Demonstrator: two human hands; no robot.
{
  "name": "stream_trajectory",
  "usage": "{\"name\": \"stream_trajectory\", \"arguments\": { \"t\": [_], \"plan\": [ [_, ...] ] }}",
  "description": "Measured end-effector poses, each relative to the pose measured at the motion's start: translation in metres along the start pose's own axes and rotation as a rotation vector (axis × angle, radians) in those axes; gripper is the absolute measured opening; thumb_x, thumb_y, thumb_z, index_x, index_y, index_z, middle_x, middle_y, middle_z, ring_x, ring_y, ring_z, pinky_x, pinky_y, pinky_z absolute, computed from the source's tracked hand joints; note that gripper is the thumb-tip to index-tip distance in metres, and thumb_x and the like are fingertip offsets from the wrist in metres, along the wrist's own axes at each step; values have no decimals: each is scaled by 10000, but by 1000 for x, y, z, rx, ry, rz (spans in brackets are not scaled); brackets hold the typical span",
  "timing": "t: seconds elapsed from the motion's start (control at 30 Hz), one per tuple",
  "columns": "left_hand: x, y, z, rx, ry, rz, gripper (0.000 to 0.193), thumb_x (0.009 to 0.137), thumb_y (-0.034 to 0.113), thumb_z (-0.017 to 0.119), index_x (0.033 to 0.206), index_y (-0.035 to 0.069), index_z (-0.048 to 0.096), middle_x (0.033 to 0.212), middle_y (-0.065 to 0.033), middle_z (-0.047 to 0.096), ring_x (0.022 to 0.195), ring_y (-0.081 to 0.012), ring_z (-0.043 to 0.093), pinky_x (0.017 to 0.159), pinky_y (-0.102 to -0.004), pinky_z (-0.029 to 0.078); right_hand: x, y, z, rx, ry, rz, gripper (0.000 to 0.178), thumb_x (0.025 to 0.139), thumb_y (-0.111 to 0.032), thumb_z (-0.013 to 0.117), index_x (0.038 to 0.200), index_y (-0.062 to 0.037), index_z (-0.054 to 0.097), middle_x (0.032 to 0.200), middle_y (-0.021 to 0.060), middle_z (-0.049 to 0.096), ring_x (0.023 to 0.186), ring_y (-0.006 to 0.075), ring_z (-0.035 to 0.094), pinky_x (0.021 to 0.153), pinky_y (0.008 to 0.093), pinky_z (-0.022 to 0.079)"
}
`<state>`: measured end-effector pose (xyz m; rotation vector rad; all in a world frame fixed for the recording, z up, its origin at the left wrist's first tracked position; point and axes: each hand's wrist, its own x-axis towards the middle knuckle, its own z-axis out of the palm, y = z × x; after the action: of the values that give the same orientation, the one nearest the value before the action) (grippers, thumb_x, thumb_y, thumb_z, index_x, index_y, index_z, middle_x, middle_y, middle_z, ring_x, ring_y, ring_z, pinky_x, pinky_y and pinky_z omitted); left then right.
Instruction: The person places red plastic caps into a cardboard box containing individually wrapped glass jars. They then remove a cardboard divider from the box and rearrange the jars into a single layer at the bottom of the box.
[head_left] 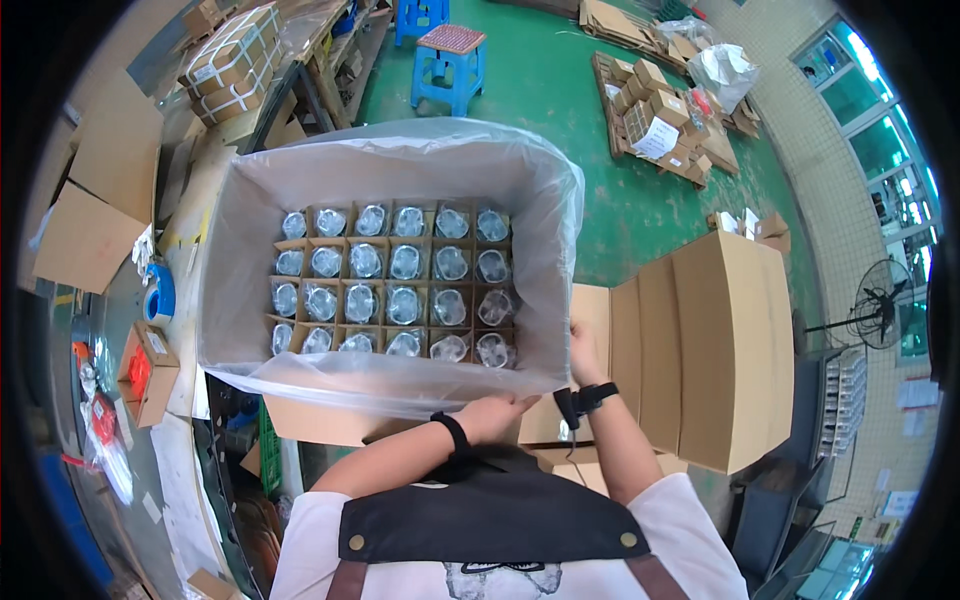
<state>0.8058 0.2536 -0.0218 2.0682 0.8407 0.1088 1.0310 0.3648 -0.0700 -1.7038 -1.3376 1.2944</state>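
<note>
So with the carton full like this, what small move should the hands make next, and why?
Probably gather the clear bag liner inward over the wrapped glass items. Every divider cell looks filled, the liner hangs open over the carton walls, the left hand rests on its near edge, and the right hand is at the side flap.

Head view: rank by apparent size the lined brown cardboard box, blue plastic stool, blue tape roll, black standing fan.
1. Brown cardboard box with clear plastic liner, largest by far.
2. Blue plastic stool.
3. Black standing fan, close to the stool; it is farther off at the bent rim, so that order is unsure.
4. Blue tape roll, smallest.
</note>
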Motion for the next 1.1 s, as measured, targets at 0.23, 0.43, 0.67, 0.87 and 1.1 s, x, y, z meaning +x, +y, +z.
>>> {"name": "stream_trajectory", "arguments": {
  "t": [0.23, 0.43, 0.67, 0.87, 1.1],
  "plan": [
    [-21, 36, -39, -31, 90, -112, 192, 831, 203, 602, 912, 33, 636, 820, -162, 615, 797, -366, 618, 709, -459, 514, 123, -200, -24, -203, 253, -605, 558, 885, -362, 669, 1236, 42, 511, 1024, 174, 638, 944, 218, 619, 872, 306, 482],
    [9, 78, -59, -144, 487, 56, 297, 877, 256, 624, 1112, 81, 575, 920, -131, 553, 815, -337, 601, 692, -426, 507, 231, -238, -29, -231, -150, -72, 369, 880, -303, 689, 1035, 28, 632, 850, 107, 648, 729, 142, 608, 607, 268, 476],
    [22, 53, -47, -305, 378, 94, 329, 889, 187, 599, 1201, 101, 540, 921, -123, 533, 841, -338, 584, 714, -426, 490, 250, -228, -12, 370, -346, -43, 132, 870, -131, 698, 929, -15, 672, 805, 2, 641, 574, 57, 514, 469, 202, 377],
    [29, 53, -61, -409, 344, 78, 311, 917, 186, 572, 1223, 130, 561, 867, -111, 535, 803, -316, 582, 703, -411, 492, 300, -210, -13, 308, -322, 182, 212, 872, -127, 694, 1041, -4, 665, 871, 43, 664, 625, 75, 562, 494, 209, 422],
    [37, 39, -49, -433, 295, 86, 388, 892, 138, 556, 1275, 197, 529, 888, -109, 534, 818, -333, 592, 686, -421, 500, 320, -149, 18, 460, -202, 161, 397, 877, -103, 688, 1222, 26, 541, 1068, 134, 652, 876, 175, 650, 703, 289, 540]
  ]
}}
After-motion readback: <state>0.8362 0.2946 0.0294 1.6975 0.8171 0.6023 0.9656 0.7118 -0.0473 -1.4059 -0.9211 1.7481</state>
